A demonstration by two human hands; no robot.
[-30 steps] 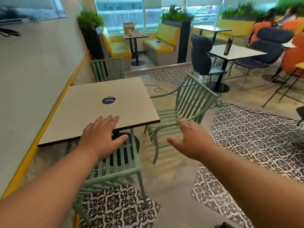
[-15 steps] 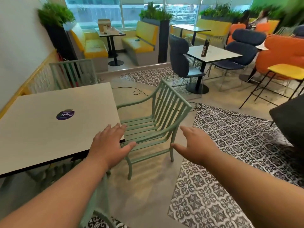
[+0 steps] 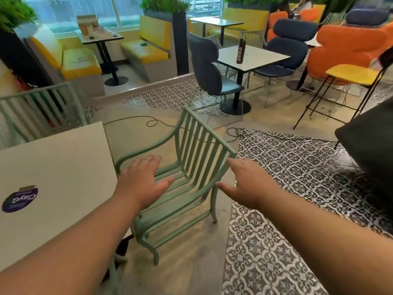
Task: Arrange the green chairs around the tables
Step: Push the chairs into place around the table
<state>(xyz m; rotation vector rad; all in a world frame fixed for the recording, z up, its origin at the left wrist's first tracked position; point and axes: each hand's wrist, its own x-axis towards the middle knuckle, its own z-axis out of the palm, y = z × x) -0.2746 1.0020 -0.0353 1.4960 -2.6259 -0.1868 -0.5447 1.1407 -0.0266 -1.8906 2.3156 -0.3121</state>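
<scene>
A green slatted armchair stands on the floor beside the right edge of a beige square table, facing it. My left hand hovers open over the chair's seat, close to its near armrest. My right hand is open just right of the chair's backrest corner, not gripping it. A second green chair stands at the table's far side, partly hidden by the tabletop. A bit of green chair frame shows below the table's near corner.
A black cable lies on the floor behind the chair. Patterned tiles cover the floor to the right. A white table with a dark bottle and navy chairs stands beyond. A dark object juts in at the right edge.
My view has swung right and closer to the side chair. Both open hands have moved from the table edge toward that chair, the left over its seat and the right beside its back.
</scene>
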